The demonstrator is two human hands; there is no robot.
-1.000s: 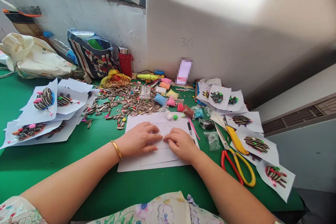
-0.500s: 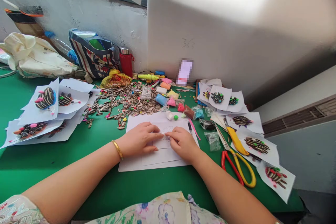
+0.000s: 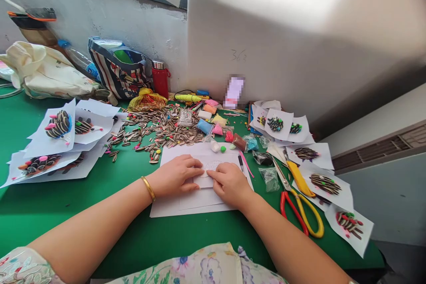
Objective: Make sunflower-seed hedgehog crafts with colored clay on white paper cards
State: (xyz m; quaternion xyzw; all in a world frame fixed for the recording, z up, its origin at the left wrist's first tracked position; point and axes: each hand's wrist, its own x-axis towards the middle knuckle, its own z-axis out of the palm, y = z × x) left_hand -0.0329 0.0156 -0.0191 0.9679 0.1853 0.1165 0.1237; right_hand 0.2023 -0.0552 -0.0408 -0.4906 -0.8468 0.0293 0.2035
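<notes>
Basically a green-topped worktable (image 3: 66, 217) sits against a scuffed white wall (image 3: 266, 53), covered in craft stuff. Back by the wall are a cream cloth tote (image 3: 43, 71), a striped bag (image 3: 118, 73) and a red flask (image 3: 160, 82) standing upright. Paper sheets with seed pictures (image 3: 58, 126) are piled on the left, and more seed pictures (image 3: 326, 184) are spread on the right. Mid-table there's a loose heap of striped sunflower seeds (image 3: 159, 131), with lumps of coloured clay (image 3: 204, 126) just to its right.

Front and centre, a large white paper sheet (image 3: 166, 206) lies flat with a smaller sheet (image 3: 196, 202) on top. A small white card (image 3: 212, 166) with a pale round pattern sits on those, between the hands. Left hand (image 3: 175, 176), gold bangle (image 3: 148, 188) on the wrist, and right hand (image 3: 229, 184) are close together, fingers flat on the card's edges, not gripping anything visible. Fingertips are just beside each other; contact is hard to tell. Nearest the right hand are a black pen (image 3: 240, 163) and a pink strip (image 3: 246, 166). Further right are a yellow utility knife (image 3: 299, 178) and scissors (image 3: 319, 222) with red and yellow handles.
</notes>
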